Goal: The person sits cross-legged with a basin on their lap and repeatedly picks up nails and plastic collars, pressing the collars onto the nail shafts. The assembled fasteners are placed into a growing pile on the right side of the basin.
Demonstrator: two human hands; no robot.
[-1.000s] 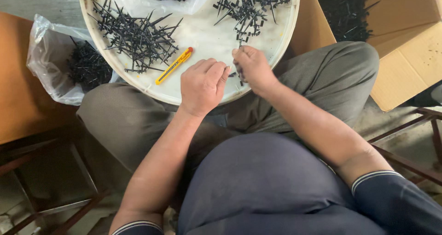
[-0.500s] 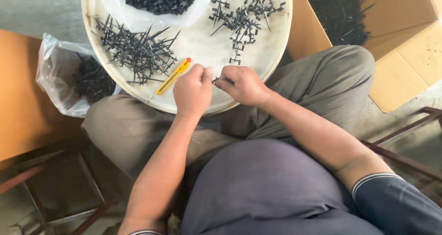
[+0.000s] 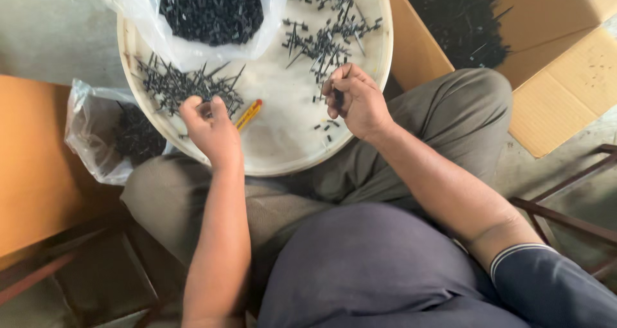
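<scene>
The fingers [image 3: 193,107] of the left hand [image 3: 212,132] are pinched together over the near edge of a loose heap of thin black pins [image 3: 186,87]; whether a pin sits between the tips cannot be told. The fingers [image 3: 340,83] of the right hand [image 3: 360,103] are curled and pressed around a small dark piece [image 3: 338,96], which shows just inside the grip, at the lower fringe of a second scatter of black pins with cross-heads [image 3: 328,35].

Both heaps lie on a round, pale tray [image 3: 283,154] that rests on the person's lap. A yellow utility knife with a red tip [image 3: 248,114] lies on the tray just beside the left hand, between the two hands. A few short black bits [image 3: 326,127] lie loose on the tray under the right hand. At the tray's far side a clear plastic bag [image 3: 212,13] holds a mass of small black parts. Another clear bag of dark parts [image 3: 116,135] sits off the tray's left rim, next to an orange surface [image 3: 32,161]. To the right, an open cardboard box [image 3: 553,90] holds more black pieces.
</scene>
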